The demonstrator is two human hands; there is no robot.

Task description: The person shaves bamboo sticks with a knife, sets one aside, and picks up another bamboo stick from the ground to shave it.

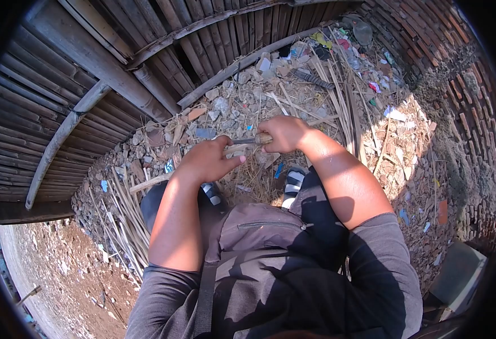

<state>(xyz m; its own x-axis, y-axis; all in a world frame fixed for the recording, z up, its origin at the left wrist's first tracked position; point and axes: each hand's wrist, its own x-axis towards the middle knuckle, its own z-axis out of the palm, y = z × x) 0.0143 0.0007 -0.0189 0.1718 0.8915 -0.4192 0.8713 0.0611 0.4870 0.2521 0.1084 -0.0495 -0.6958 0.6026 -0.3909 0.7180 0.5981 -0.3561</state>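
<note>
The knife is between the two hands, above the rubble and in front of the squatting person's knees. The right hand has its fingers wrapped around the handle; the blade points across at the left hand, whose forefinger lies close to the tip. That seems the chief danger: a slip of the right wrist would likely carry the metal into that finger. The left thumb stands apart from the forefinger; the other fingers are hidden, so I cannot tell how firmly they pinch anything.

A stick shows by the left wrist and seems to run under the palm toward the blade (whether it is one piece, I cannot tell). If it is held loosely, it could roll or twist and throw the edge off line.

Below, the sandals look partly uncovered, so a dropped knife might reach a foot. The rubble and the loose strips beside the left leg look like uncertain footing; a shift of weight there could jolt both hands.
</note>
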